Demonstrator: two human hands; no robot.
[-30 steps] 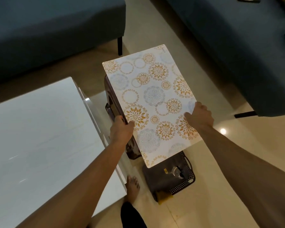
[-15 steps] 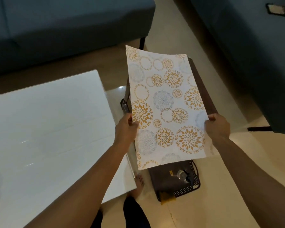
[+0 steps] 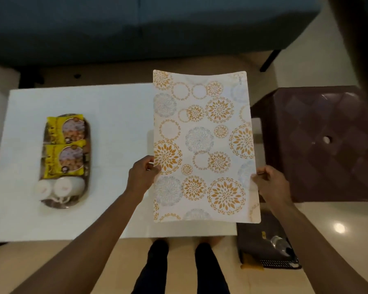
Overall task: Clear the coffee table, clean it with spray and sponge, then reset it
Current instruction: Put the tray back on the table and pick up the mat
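Mat (image 3: 202, 145): floral, held over right end of table (image 3: 106, 115); left hand (image 3: 141, 177) pinches left edge, right hand (image 3: 271, 183) pinches right edge. Corner print reads "KUBER". Tray (image 3: 87, 132) on table, well left.

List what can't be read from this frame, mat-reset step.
- Head view: table surface under the mat, hidden by it.
- Wording on the yellow packets, too blurred.
- Basket contents, partly behind the right forearm.
- Fingers of left hand and right hand behind the mat.
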